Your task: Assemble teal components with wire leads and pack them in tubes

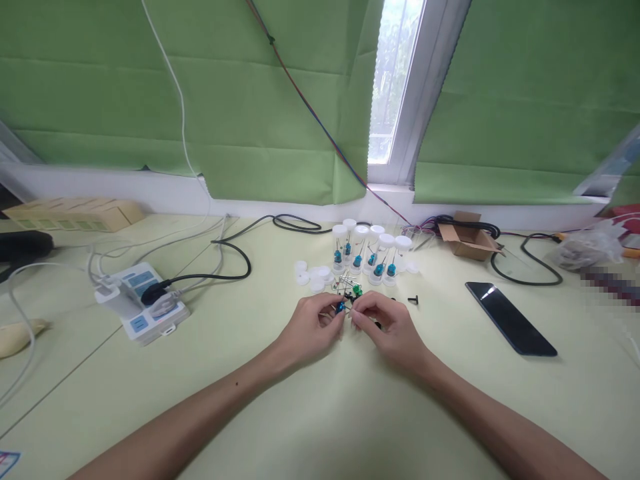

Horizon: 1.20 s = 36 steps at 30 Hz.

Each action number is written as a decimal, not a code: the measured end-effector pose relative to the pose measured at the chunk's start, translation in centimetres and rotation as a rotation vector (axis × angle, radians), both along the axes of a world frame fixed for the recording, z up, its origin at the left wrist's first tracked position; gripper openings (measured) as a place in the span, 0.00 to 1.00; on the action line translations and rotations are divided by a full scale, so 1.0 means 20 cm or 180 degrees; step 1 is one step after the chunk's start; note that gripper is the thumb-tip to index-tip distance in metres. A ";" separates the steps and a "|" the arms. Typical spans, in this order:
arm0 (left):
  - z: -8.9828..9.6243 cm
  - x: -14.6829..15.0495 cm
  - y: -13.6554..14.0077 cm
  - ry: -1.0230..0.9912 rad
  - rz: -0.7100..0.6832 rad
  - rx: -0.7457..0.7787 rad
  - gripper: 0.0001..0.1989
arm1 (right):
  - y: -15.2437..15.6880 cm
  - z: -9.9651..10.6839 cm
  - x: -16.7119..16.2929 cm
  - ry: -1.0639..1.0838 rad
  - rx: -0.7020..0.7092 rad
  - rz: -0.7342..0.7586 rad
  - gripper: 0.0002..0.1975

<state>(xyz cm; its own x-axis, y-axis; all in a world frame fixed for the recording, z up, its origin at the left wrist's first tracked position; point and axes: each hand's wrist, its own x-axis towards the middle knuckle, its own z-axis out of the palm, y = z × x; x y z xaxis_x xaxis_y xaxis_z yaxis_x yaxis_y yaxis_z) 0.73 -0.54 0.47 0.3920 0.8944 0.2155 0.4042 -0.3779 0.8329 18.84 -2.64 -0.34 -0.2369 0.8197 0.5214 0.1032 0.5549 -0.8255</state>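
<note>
Between the thumb and fingers of my left hand (316, 323) is a small blue part (341, 307) with thin metal rods. My right hand (387, 325) is pinched close beside it; its fingertips meet near a thin rod, and what they grip is too small to make out. Just beyond my fingertips lie a small green part (357, 291) and several loose metal pins and black pieces. Behind these stand several clear vials (357, 257) with white caps, each holding a blue part. Loose white discs (320, 275) lie left of the vials, and a black T-shaped piece (413, 300) rests to the right.
On the right lies a black phone (510, 319), with an open cardboard box (469, 240) behind it. At left sits a white power strip (155, 320) with plugs and cables. A black cable (240, 257) curls across the table's back. A yellow box (75, 215) stands far left.
</note>
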 end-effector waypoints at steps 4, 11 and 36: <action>-0.01 0.00 0.00 0.0048 -0.0033 0.0039 0.10 | 0.00 0.00 0.00 0.0024 -0.0042 0.0058 0.03; -0.03 0.00 0.01 -0.0012 -0.0007 0.0029 0.10 | 0.00 0.01 0.00 -0.0123 0.0124 0.0079 0.02; -0.03 0.01 0.02 -0.0586 0.0024 -0.0257 0.09 | 0.00 0.01 0.01 -0.0763 0.1177 0.0102 0.07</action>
<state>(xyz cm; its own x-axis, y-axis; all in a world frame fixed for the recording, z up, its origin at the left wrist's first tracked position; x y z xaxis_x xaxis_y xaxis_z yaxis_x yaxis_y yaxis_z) 0.89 -0.16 -0.15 0.3458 0.9145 0.2102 0.2450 -0.3043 0.9205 18.95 -2.64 -0.14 -0.4092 0.5787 0.7055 0.2454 0.8145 -0.5257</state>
